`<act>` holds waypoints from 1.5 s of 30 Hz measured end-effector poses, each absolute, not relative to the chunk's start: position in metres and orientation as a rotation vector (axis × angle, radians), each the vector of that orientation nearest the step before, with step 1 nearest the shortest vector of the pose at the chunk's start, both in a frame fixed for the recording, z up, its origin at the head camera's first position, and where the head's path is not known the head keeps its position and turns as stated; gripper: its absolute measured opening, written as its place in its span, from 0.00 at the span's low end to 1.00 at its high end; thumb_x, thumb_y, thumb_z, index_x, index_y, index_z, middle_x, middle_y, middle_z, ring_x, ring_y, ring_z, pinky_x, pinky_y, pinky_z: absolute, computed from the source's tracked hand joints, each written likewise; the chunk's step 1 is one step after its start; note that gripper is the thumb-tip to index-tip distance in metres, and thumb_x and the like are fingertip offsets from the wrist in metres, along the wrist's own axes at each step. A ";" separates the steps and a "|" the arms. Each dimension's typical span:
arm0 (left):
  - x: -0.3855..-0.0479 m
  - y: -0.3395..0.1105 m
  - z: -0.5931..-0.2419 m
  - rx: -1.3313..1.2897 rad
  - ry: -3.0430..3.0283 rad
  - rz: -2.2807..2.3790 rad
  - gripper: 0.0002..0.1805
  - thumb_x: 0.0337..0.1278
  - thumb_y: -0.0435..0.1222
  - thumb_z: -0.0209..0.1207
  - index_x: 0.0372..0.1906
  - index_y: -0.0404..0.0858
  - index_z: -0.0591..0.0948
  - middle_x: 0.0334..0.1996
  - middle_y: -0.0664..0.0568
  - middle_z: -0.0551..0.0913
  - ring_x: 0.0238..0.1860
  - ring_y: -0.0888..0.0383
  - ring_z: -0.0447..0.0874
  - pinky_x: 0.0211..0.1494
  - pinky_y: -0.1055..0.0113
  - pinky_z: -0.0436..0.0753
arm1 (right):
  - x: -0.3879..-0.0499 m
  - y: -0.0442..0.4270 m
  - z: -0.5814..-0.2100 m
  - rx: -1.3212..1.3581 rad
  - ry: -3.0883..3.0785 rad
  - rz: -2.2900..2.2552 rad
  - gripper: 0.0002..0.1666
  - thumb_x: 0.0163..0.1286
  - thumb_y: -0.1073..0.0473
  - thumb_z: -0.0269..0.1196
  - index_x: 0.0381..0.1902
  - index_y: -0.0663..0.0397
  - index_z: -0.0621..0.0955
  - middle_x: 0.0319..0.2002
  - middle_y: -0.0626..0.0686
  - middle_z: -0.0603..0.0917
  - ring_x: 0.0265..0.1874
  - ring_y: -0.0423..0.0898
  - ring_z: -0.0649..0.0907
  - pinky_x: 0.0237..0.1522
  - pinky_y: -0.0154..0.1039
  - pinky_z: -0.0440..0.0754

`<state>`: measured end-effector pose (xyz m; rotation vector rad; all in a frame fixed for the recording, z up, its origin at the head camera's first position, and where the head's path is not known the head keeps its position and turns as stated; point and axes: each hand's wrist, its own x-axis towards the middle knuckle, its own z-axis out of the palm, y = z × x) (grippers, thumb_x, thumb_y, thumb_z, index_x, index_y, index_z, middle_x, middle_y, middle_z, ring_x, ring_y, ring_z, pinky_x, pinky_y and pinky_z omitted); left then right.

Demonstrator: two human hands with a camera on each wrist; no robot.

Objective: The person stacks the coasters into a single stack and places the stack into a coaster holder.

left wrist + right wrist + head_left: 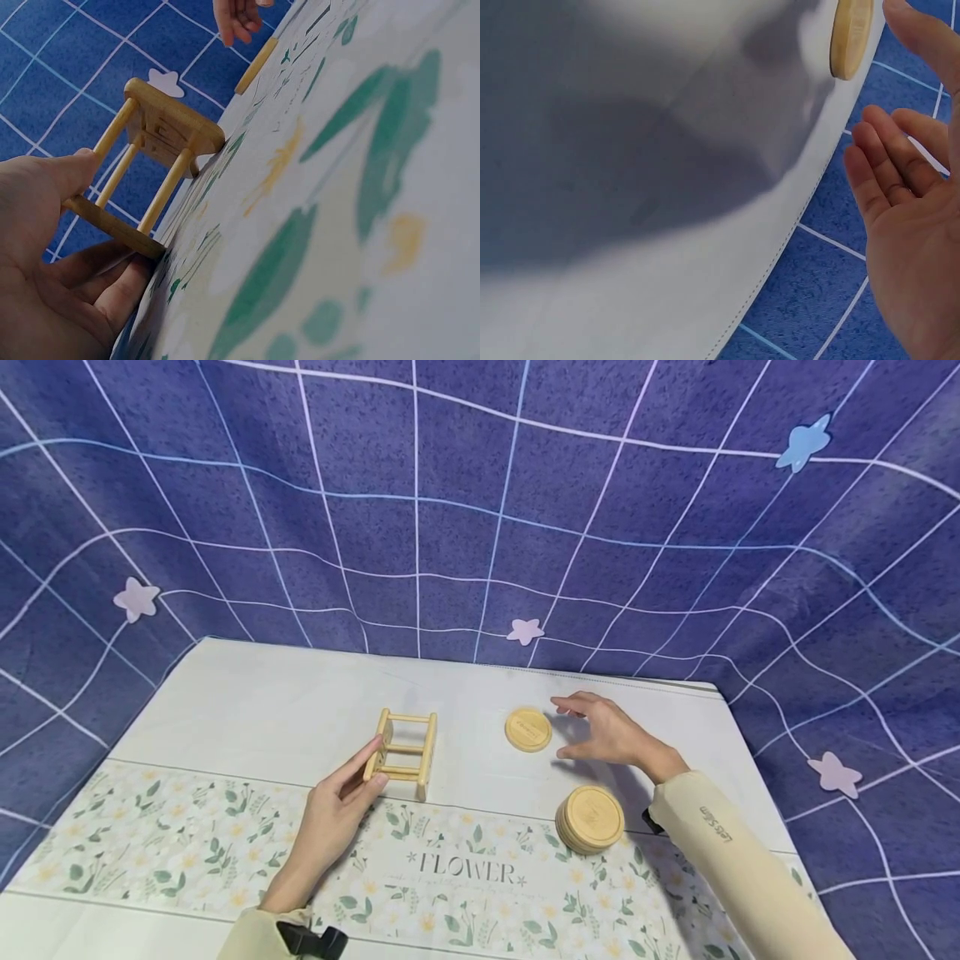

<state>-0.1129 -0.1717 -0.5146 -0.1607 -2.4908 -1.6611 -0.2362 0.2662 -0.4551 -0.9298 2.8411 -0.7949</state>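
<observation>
My left hand (335, 817) grips the near left side panel of a small wooden coaster holder (428, 755), thumb on one face and fingers on the other. Dowels join its two side panels, and no coasters sit between them. In the left wrist view the holder (169, 124) is close to the tablecloth. A single round wooden coaster (528, 730) with faint engraving lies flat on the white cloth. Just right of it, my right hand (611, 732) hovers with fingers and thumb spread, holding nothing; the right wrist view shows the coaster (851, 39) apart from the fingertips.
A stack of several round wooden coasters (590, 820) stands below the right hand, near the right forearm. A floral tablecloth strip (187, 852) with "FLOWER" lettering crosses the table. A blue gridded curtain (450, 527) with star shapes borders the back and sides.
</observation>
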 end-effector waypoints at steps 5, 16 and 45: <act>-0.113 -0.172 -0.514 -0.141 -2.503 -1.660 0.33 0.82 0.42 0.66 0.85 0.51 0.73 0.82 0.41 0.71 0.74 0.37 0.80 0.65 0.87 0.77 | -0.239 0.262 -0.455 -0.951 2.838 -0.765 0.55 0.54 0.57 0.88 0.76 0.69 0.78 0.59 0.60 0.88 0.58 0.59 0.86 0.66 0.58 0.87; -0.112 -0.170 -0.513 -0.143 -2.502 -1.657 0.32 0.83 0.42 0.66 0.85 0.51 0.73 0.82 0.41 0.71 0.74 0.38 0.80 0.66 0.86 0.78 | -0.245 0.262 -0.456 -0.952 2.811 -0.759 0.56 0.53 0.57 0.88 0.76 0.69 0.78 0.60 0.60 0.87 0.58 0.59 0.87 0.66 0.57 0.88; -0.113 -0.171 -0.512 -0.126 -2.506 -1.685 0.32 0.82 0.43 0.66 0.84 0.52 0.74 0.82 0.42 0.71 0.75 0.39 0.79 0.66 0.85 0.78 | -0.254 0.246 -0.455 -0.994 2.770 -0.636 0.57 0.53 0.51 0.90 0.76 0.66 0.79 0.64 0.60 0.86 0.65 0.58 0.84 0.72 0.58 0.84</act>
